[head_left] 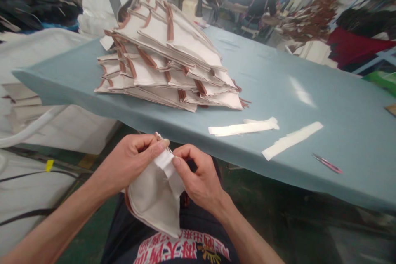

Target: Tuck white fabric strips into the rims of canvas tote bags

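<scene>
A cream fabric piece (153, 200) with a brown edge hangs over my lap, in front of the table. My left hand (133, 159) pinches its top edge between thumb and fingers. On the other side, my right hand (198, 173) is closed on the same edge, where a white strip (165, 161) lies folded over the fabric. The exact spot between the fingertips is partly hidden. On the table, to the right of my hands, lie cream strips (244, 127) and another small stack of strips (292, 140). Pink-handled thread snips (328, 163) rest farther right.
A tall pile of cream fabric pieces with brown trim (173, 57) stands on the blue-covered table (262, 78). White sacks (102, 8) are at the left. Behind the table sits another person (261, 4), near heaps of brown material (312, 20) and red cloth (355, 47).
</scene>
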